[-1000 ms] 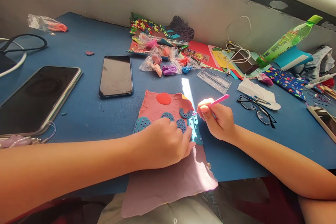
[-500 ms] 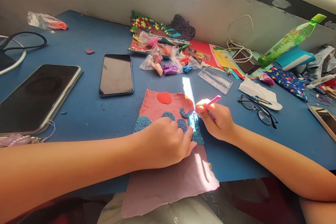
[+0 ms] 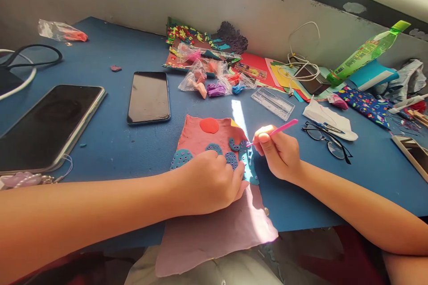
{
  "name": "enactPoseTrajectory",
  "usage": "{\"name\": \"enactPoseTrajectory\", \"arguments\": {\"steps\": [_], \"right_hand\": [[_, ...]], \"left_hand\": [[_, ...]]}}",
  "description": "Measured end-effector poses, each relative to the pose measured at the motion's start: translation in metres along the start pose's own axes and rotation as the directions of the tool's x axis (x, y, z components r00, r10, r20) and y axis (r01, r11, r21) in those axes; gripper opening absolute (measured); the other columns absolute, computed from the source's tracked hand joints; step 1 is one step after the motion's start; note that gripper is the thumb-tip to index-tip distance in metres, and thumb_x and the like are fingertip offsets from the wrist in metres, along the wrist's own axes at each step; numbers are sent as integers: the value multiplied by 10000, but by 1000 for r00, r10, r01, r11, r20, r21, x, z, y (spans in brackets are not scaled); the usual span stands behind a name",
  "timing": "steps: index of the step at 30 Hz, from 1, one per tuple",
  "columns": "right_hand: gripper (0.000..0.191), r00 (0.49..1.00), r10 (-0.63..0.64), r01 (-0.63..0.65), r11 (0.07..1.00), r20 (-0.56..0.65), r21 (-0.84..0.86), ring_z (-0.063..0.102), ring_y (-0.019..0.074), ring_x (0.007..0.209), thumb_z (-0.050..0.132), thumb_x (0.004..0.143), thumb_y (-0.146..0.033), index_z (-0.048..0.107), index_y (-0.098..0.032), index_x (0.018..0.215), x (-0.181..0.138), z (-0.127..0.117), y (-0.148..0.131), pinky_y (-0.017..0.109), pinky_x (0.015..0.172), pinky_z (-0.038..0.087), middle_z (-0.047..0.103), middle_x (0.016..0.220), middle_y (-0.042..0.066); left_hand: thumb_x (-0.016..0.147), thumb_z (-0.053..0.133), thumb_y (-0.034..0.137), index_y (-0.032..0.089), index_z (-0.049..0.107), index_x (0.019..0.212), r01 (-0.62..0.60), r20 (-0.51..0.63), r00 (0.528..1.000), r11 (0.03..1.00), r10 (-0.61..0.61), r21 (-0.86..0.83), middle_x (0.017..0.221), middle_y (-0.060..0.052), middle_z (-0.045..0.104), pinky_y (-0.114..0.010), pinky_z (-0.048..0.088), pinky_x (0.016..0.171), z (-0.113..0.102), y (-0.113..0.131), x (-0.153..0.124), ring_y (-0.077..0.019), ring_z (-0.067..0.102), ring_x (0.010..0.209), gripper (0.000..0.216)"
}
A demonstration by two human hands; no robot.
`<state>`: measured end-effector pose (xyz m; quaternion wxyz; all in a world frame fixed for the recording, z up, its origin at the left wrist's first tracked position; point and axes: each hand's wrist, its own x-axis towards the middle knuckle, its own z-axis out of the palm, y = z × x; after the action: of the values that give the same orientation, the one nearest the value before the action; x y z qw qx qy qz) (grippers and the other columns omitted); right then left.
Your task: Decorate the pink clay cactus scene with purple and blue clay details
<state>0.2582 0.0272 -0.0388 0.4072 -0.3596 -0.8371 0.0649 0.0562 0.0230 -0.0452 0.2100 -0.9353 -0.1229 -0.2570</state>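
Note:
A clay picture (image 3: 214, 231) lies on the table, its near end hanging over the front edge. It has a pink upper part with a red clay disc (image 3: 209, 125) and a pale mauve lower part. Dotted blue clay shapes (image 3: 181, 158) cross its middle. My left hand (image 3: 214, 182) rests over the picture with its fingers curled in; what they hold, if anything, is hidden. At the picture's right edge, my right hand (image 3: 279, 149) pinches a thin pink clay tool (image 3: 283, 127). Its tip points at the sunlit blue clay piece (image 3: 249, 171); contact is unclear.
Two phones, one dark (image 3: 149, 97) and one larger (image 3: 53, 127), lie to the left. Bagged clay (image 3: 217, 89), coloured paper (image 3: 256, 60) and a clear plastic case (image 3: 273, 103) are behind. Eyeglasses (image 3: 329, 140), a green bottle (image 3: 368, 53) and another phone (image 3: 411, 156) lie right.
My right hand has shifted slightly right and drawn the pink clay tool back, now at a lower slant. My left hand stays in place on the clay picture.

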Motion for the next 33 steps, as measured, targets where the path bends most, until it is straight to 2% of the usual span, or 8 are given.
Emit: {"name": "enactPoseTrajectory", "arguments": {"steps": [5, 12, 22, 33], "right_hand": [[230, 996, -21, 27, 997, -85, 70, 425, 54, 470, 330, 980, -193, 481, -190, 806, -2, 1, 1, 184, 455, 371, 509, 679, -10], [277, 994, -75, 76, 997, 82, -4, 418, 77, 506, 345, 969, -170, 438, -195, 709, 1, -1, 0, 193, 484, 361, 463, 585, -22], [221, 986, -145, 147, 989, 86, -19, 416, 92, 530, 352, 963, -155, 402, -210, 755, 1, 3, 4, 196, 497, 367, 491, 624, -10], [194, 980, -125, 137, 988, 152, -76, 405, 83, 521, 350, 970, -164, 470, -189, 819, 4, 2, 4, 187, 486, 361, 491, 622, -21]], "left_hand": [[925, 426, 251, 91, 675, 839, 13, 18, 1000, 999, -12, -29, 439, 17, 481, -275, 304, 377, -1, 0, 1, -141, 475, 380, 307], [913, 464, 274, 79, 678, 897, -9, 21, 1000, 1000, 9, -10, 460, 5, 516, -273, 310, 387, -2, -2, 1, -145, 481, 388, 290], [918, 444, 253, 73, 686, 893, -3, 27, 1000, 999, 4, -35, 451, 8, 512, -272, 320, 380, -2, -1, 0, -147, 489, 383, 303], [923, 426, 247, 86, 683, 829, 13, 8, 1000, 999, -13, -40, 440, 5, 507, -268, 308, 386, 0, 0, 0, -142, 496, 387, 318]]}}
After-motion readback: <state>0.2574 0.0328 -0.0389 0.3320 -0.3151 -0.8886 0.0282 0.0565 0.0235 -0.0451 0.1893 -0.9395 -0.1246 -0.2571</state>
